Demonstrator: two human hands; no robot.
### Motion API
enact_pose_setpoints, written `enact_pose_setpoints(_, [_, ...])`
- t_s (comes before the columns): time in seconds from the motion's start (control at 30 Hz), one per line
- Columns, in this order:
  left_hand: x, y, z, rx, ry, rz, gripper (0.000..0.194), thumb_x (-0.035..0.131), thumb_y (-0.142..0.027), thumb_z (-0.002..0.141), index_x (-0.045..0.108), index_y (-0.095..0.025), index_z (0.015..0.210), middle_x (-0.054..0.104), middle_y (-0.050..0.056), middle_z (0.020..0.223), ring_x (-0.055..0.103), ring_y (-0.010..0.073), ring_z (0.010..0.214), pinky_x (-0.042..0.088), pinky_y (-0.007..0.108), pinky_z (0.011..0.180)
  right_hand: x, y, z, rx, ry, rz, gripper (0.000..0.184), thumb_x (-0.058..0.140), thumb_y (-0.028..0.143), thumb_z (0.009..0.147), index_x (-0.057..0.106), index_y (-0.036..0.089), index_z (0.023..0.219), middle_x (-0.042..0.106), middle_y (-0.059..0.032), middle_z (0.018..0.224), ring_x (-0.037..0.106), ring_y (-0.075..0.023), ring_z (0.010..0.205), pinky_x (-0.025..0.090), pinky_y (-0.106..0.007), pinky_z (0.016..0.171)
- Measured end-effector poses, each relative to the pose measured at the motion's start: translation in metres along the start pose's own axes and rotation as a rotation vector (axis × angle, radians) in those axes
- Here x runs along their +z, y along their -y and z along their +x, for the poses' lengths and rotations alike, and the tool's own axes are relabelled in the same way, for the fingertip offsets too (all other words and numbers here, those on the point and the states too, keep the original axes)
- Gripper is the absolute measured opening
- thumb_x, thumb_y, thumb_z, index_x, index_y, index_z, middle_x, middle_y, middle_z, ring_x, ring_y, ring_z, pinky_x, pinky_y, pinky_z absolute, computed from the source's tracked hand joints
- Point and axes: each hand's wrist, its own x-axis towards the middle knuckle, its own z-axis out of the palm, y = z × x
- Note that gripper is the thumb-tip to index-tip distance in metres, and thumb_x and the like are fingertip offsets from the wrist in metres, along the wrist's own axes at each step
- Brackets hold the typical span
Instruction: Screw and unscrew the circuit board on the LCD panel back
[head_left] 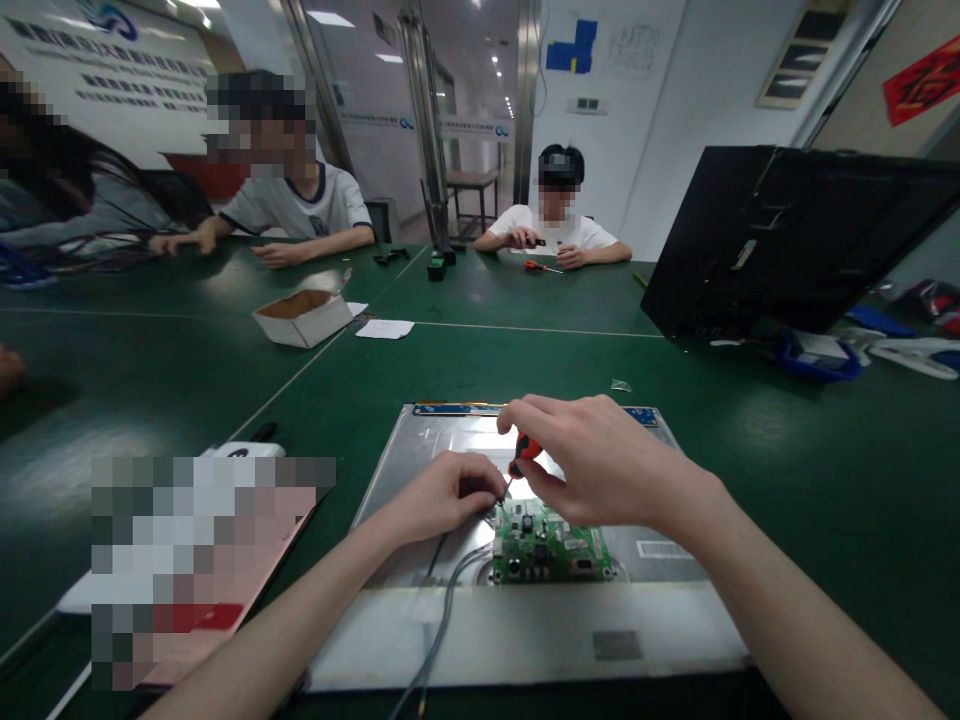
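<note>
A green circuit board (555, 545) lies on the silvery back of a flat display panel (540, 630) in front of me. My right hand (600, 455) is closed around a red and black screwdriver (523, 455), its shaft pointing down at the board's upper left corner. Right beside that tip, my left hand (450, 492) pinches with thumb and forefinger; whatever is between them is too small to make out. Grey cables (448, 600) run from the board's left side toward the front edge of the panel.
Left of the panel lies a pinkish, partly blurred-out flat item (277, 540). Farther off are an open carton (304, 318), a paper slip (385, 329) and a small plastic bag (621, 385). A large black screen (795, 240) stands at right. Several people sit around the green table (510, 355).
</note>
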Motion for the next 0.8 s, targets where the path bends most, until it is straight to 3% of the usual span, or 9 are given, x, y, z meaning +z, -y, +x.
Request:
enact_pose_setpoints(0.47, [0.0013,-0.0018,0.0,-0.041,-0.024,0.02,0.017,0.057,-0.002,0.074,0.066,-0.016,0.073,0.067,-0.002,0.073,0.061,0.0141,0.072,0.048,0.026,0.071,0.0032,-0.0017,0.0011,0.018,-0.014,0.002,0.019,0.049,0.02,0.088,0.053,0.016,0.106,0.064,-0.0025,0.091,0.05,-0.0113,0.061,0.028,-0.026,0.052])
enact_pose_setpoints(0.8, [0.0005,0.003,-0.0002,-0.018,-0.014,0.03,0.016,0.058,-0.004,0.076,0.068,-0.016,0.076,0.068,-0.001,0.078,0.06,0.0131,0.07,0.047,0.025,0.07,0.0023,-0.0018,0.0004,0.025,-0.015,0.004,0.02,0.05,0.02,0.087,0.053,0.016,0.106,0.064,-0.0022,0.092,0.049,-0.0101,0.059,0.028,-0.025,0.052])
